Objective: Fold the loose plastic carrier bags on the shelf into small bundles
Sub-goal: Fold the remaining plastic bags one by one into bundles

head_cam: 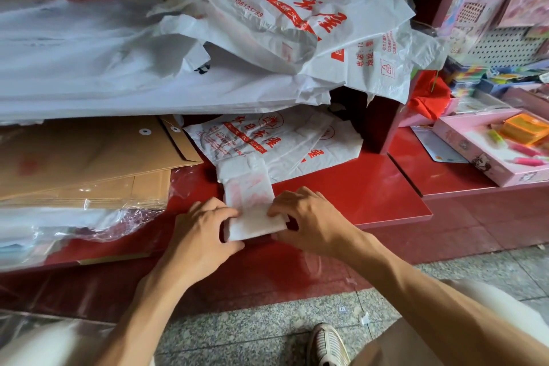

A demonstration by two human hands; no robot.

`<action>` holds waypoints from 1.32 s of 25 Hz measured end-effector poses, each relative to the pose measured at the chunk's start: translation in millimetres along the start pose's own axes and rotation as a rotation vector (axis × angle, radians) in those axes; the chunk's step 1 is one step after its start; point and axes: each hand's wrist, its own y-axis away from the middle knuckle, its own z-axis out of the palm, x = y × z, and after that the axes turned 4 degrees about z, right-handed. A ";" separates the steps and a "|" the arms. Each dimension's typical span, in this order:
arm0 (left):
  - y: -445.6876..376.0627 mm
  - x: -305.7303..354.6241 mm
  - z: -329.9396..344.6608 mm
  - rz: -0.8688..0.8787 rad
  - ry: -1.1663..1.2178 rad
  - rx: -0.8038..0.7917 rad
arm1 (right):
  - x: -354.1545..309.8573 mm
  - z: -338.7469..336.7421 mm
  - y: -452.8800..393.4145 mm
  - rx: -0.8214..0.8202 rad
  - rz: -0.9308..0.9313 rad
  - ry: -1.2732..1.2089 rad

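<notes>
- Head view: on the red shelf (pixel 341 187), left hand (pixel 202 235) and right hand (pixel 309 220) pinch a white carrier bag (pixel 252 211), narrowed into 1 strip, at its near end.
- Rolling seems underway; next, keep folding tightly toward the loose tail.

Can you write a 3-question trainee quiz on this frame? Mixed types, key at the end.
1. True or false: both hands grip the folded bag.
2. Where do the brown envelopes lie relative to the folded bag? A) left of it B) right of it C) under it
3. Fill in: the print on the loose bags is ____ in colour.

Key
1. True: the left hand and right hand pinch its two ends on the red shelf.
2. A
3. Red
</notes>
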 end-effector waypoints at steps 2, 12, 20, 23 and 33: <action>-0.7 2.6 -4.9 -0.077 0.175 0.077 | 0.3 -2.3 -5.4 0.040 0.120 -0.318; -4.5 9.2 1.7 -0.225 0.133 0.217 | -5.9 9.5 -3.6 0.037 -0.022 0.073; -3.0 9.2 -4.7 0.096 0.224 -0.094 | -4.7 10.0 -4.2 0.063 0.012 -0.154; -4.6 5.9 -3.7 0.013 0.405 -0.049 | -3.1 0.5 -7.1 0.100 0.277 -0.433; -7.0 4.1 12.6 -0.133 0.087 0.158 | -15.6 -3.1 -14.5 -0.163 0.315 -0.022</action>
